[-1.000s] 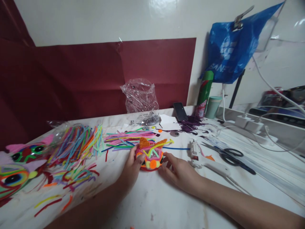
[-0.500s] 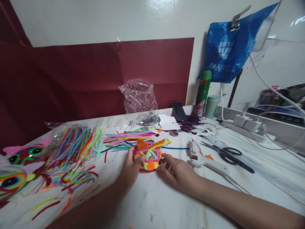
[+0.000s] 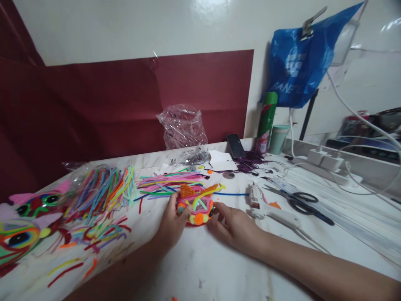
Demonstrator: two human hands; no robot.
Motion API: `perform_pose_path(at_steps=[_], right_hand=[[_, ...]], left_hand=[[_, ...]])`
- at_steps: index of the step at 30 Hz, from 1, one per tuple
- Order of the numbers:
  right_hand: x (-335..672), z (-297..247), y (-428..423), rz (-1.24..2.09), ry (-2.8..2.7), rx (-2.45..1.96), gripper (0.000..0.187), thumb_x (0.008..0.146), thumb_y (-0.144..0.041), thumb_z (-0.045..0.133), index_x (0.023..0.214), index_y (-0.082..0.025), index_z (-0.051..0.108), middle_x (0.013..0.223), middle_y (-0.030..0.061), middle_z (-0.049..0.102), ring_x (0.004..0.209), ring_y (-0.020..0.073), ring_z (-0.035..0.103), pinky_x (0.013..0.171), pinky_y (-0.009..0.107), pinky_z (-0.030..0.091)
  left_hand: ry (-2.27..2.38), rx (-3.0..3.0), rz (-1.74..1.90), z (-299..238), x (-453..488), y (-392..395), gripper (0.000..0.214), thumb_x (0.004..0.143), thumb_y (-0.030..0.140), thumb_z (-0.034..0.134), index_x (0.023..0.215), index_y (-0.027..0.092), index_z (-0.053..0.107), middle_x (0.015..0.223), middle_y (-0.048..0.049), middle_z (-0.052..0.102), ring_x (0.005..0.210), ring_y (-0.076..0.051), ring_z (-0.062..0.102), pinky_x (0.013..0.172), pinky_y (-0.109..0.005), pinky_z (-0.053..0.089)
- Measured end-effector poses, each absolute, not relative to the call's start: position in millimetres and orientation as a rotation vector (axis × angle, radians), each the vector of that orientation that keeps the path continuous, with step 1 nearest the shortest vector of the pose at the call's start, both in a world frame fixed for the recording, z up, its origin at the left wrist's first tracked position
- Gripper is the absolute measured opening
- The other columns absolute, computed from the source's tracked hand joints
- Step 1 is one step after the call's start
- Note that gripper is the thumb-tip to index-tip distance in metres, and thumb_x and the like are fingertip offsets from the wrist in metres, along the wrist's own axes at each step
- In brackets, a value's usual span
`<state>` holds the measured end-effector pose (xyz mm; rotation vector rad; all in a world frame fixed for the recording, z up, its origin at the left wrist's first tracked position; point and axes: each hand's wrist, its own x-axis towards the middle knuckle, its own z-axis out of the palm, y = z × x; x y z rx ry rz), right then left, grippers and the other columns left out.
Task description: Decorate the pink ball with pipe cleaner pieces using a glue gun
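Observation:
Between my hands is a small pipe-cleaner animal face [image 3: 199,205] with orange ears, pink and yellow strips and an orange pompom nose. My left hand [image 3: 173,217] grips its left side, thumb over the front. At the lower right edge, the curled fingers of my right hand [image 3: 233,223] hold the rim; their tips are partly hidden behind it. A yellow pipe cleaner [image 3: 208,191] slants across the top of the face and sticks out at the right. Behind it, a blue pipe cleaner [image 3: 232,194] lies on the table.
A white hot glue gun [image 3: 275,215] and black scissors [image 3: 300,203] lie to the right. Bundled pipe cleaners [image 3: 100,188] and two finished animal faces [image 3: 19,239] are at the left. Farther back are a phone [image 3: 235,145], purple strands [image 3: 250,162] and a power strip [image 3: 338,173].
My view has shifted slightly. Both hands keep their places on the animal face, which looks almost unchanged.

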<state>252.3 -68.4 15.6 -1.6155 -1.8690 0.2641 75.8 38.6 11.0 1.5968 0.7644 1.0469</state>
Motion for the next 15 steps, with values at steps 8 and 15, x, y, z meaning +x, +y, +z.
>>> perform_pose_path(at_steps=[8,15], right_hand=[[254.3,14.1,-66.9,0.282,-1.864,-1.657,0.027,0.086,-0.026,0.043,0.11,-0.016,0.049,0.085,0.0077,0.072,0.063,0.0174,0.065,0.056,0.025,0.042],[255.5,13.6,-66.9,0.292,-1.819,-1.624,0.031,0.086,-0.027,0.045,0.115,-0.018,0.052,0.089,0.0061,0.072,0.065,0.0166,0.064,0.059,0.025,0.043]], left_hand=[[0.782,1.58,1.029,12.1,76.1,38.5,0.053,0.077,0.041,0.063,0.123,0.019,0.049,0.122,-0.0107,0.062,0.112,-0.027,0.058,0.094,-0.038,0.046],[0.778,1.482,0.996,17.7,78.3,38.0,0.053,0.072,0.033,0.068,0.119,0.021,0.05,0.118,-0.0091,0.065,0.107,-0.026,0.062,0.092,-0.037,0.048]])
